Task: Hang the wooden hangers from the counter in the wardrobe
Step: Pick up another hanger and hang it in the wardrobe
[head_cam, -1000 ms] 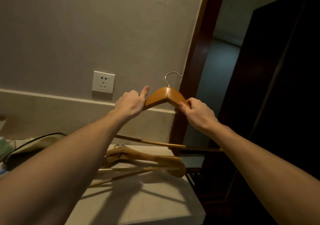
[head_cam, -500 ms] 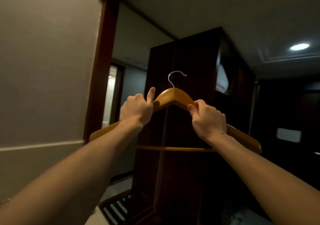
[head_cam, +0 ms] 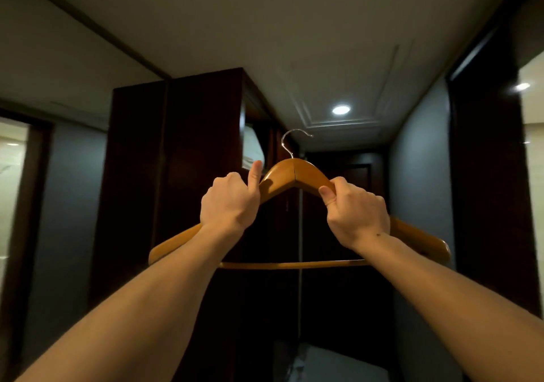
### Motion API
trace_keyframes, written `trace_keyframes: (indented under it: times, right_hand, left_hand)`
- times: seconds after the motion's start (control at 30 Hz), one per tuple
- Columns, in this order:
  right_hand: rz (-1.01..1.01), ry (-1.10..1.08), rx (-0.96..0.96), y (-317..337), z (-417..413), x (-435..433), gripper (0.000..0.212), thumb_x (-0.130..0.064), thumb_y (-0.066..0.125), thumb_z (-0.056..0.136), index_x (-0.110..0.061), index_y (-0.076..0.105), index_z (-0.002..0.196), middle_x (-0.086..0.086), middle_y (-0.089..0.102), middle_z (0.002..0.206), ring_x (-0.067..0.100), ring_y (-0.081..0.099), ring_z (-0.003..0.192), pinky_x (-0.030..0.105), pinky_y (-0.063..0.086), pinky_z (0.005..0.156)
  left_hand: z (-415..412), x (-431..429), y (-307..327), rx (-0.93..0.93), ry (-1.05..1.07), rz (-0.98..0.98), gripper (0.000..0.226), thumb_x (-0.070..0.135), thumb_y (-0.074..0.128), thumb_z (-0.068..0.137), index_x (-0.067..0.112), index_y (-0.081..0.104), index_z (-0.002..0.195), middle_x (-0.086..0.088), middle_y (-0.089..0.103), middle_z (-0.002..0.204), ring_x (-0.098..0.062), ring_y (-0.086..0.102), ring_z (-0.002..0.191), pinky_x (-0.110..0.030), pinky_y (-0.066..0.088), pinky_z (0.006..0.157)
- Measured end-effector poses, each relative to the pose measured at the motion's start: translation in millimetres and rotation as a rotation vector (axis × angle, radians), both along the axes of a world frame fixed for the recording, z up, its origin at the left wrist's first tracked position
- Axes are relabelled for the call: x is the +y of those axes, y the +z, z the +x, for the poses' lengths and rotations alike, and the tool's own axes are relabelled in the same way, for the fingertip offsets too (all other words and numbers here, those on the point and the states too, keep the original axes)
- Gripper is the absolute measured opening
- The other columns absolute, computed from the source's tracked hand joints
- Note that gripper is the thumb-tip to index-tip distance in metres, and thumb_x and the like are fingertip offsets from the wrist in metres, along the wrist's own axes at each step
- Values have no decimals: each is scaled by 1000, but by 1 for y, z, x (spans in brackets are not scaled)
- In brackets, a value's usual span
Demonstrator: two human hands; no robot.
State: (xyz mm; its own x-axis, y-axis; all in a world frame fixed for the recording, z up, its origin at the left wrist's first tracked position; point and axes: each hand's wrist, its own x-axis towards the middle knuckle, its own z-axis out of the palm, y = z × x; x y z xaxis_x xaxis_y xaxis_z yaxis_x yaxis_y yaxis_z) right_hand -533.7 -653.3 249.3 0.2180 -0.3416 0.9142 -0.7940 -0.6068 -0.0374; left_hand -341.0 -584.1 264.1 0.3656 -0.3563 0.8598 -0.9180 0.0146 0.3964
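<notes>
Hanger: the wooden hanger (head_cam: 294,175) is held upright in front of the dark wardrobe (head_cam: 176,161), metal hook (head_cam: 290,143) uppermost.
Hands: left hand (head_cam: 229,202) and right hand (head_cam: 357,214) each clasp one shoulder.
Advice: keep it level, hook toward the wardrobe; the rail is not visible.

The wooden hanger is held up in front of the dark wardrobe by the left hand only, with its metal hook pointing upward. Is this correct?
Not quite: both hands hold it. In the head view the left hand grips one shoulder of the wooden hanger and the right hand grips the other. The rest stands: it is held up in front of the dark wardrobe, with its metal hook pointing upward.
</notes>
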Motion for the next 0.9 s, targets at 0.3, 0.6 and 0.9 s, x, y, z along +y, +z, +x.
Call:
trace_keyframes:
  times: [0.3, 0.6, 0.9]
  right_hand:
    - [-71, -232, 29, 29, -2, -53, 41, -46, 22, 100, -18, 52, 104, -9, 50, 70, 12, 46, 56, 29, 29, 54]
    - [-59, -371, 22, 31, 33, -96, 45, -46, 23, 101, -15, 52, 114, -5, 50, 79, 18, 48, 65, 33, 35, 61]
    - [-55, -384, -40, 22, 39, -152, 42, -46, 26, 100, -14, 54, 105, -5, 49, 75, 18, 48, 61, 31, 33, 58]
  left_hand:
    - [8, -94, 26, 5, -148, -62, 73, 67, 18, 95, 12, 59, 70, -6, 59, 64, -22, 60, 55, -33, 47, 50]
    - [44, -161, 33, -41, -260, -81, 73, 66, 18, 96, 11, 58, 70, -5, 56, 62, -20, 56, 53, -32, 39, 50]
    - [54, -230, 34, -83, -304, -63, 75, 71, 13, 93, 14, 55, 69, -3, 55, 60, -21, 58, 54, -35, 47, 55]
